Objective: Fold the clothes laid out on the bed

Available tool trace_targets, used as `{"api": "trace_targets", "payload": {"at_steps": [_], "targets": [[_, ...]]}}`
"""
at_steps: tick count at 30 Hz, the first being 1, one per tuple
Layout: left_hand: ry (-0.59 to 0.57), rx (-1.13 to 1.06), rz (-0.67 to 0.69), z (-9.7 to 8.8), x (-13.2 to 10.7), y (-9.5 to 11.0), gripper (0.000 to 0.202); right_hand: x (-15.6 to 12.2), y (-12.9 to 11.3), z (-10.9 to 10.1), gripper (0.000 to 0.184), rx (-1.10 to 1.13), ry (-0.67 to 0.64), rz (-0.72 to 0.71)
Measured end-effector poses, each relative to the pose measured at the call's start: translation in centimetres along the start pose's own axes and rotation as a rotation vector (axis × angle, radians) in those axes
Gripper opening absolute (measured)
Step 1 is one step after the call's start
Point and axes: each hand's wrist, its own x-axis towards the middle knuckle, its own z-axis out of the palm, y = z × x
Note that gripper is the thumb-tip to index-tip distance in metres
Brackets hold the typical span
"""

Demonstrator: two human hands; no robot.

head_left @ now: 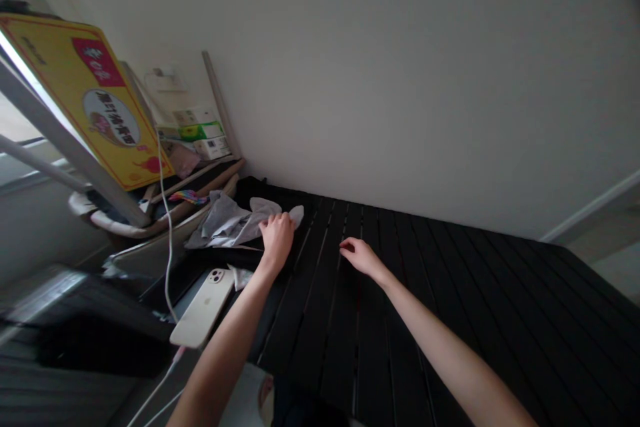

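Note:
Several pale grey pieces of cloth that look like socks [235, 223] lie in a loose pile at the left end of the black slatted surface [425, 293]. My left hand [277, 238] reaches onto the right side of this pile, its fingers curled down over one grey sock [297, 215]; the fingertips are partly hidden. Apart from the pile, my right hand [363, 257] hovers above the black slats. Its thumb and fingers curl together in a loose pinch, and nothing shows in them.
Left of my forearm lies a white phone [203, 310] with a charging cable [170, 247]. A padded-rim shelf [165, 223] holds a yellow carton [105, 100] and small boxes [205, 133]. The pale wall [400, 80] bounds the far side. A blurred dark object [100, 347] sits at lower left.

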Motion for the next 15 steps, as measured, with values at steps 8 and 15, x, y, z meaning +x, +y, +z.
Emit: {"api": "trace_targets", "payload": {"at_steps": [8, 15], "targets": [[0.08, 0.104, -0.065, -0.2, 0.4, 2.8, 0.048, -1.3, 0.9, -1.9, 0.019, 0.19, 0.011, -0.054], [0.002, -0.185, -0.016, -0.2, -1.6, 4.6, 0.026, -3.5, 3.8, -2.0, 0.033, 0.216, 0.018, 0.021]]}}
